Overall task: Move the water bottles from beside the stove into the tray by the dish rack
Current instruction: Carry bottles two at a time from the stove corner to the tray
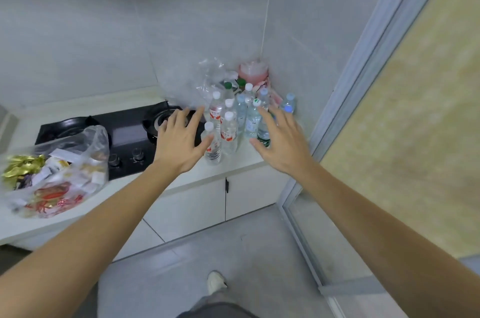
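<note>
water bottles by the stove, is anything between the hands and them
Nothing visible does. The left hand and right hand reach in open on either side of the water bottles, with only air before the front ones. The tray is not in view.

Both hands, left [179, 141] and right [283, 143], spread beside upright water bottles [228, 130]

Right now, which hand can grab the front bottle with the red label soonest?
The left hand, probably. Its open fingers spread right beside the front red-label bottle, thumb nearly touching it. The right hand hovers by the green-label bottle, further off.
</note>
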`<action>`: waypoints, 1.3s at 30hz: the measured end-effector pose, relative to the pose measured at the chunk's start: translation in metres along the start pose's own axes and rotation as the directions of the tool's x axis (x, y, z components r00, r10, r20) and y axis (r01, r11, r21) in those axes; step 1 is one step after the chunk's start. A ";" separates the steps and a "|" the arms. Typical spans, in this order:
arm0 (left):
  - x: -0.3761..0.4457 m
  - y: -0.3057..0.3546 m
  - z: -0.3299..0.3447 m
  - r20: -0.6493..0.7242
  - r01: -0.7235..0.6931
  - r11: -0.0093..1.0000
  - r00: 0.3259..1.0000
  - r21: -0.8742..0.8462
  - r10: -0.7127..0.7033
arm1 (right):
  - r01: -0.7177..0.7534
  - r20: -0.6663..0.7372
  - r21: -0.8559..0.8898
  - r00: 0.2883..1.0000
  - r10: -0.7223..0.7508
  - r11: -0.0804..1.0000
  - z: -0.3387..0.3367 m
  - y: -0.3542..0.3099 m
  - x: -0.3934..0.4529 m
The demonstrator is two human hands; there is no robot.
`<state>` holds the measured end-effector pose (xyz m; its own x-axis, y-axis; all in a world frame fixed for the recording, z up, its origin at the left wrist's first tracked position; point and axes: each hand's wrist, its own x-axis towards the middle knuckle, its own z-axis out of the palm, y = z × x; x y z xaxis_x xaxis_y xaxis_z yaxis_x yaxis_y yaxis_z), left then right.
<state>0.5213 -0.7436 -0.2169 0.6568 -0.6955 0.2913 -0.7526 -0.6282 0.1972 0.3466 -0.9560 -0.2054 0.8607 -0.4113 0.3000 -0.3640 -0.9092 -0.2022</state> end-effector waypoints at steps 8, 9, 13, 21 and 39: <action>0.058 -0.044 0.066 0.149 0.094 0.996 0.985 -0.003 -0.092 | 0.031 0.122 0.040 0.992 -0.036 0.999 0.074 0.007 0.091; 0.063 -0.048 0.072 0.168 0.099 0.995 0.981 0.002 -0.098 | 0.041 0.138 0.049 0.989 -0.047 0.998 0.082 0.005 0.099; 0.080 -0.058 0.096 0.260 0.125 0.992 0.958 -0.009 -0.118 | 0.103 0.213 0.069 0.970 -0.115 0.992 0.112 0.002 0.130; 0.099 -0.045 0.123 0.459 0.202 0.979 0.873 -0.031 -0.166 | 0.109 0.431 0.038 0.895 -0.115 0.993 0.161 0.010 0.175; 0.126 -0.015 0.144 0.374 0.291 0.951 0.874 0.104 -0.309 | 0.309 0.431 0.159 0.833 -0.347 0.938 0.175 0.035 0.218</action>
<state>0.6220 -0.8721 -0.3179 0.8241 -0.5444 -0.1566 -0.5194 -0.8365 0.1747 0.5835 -1.0664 -0.3104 0.9966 0.0012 -0.0820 -0.0190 -0.9694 -0.2448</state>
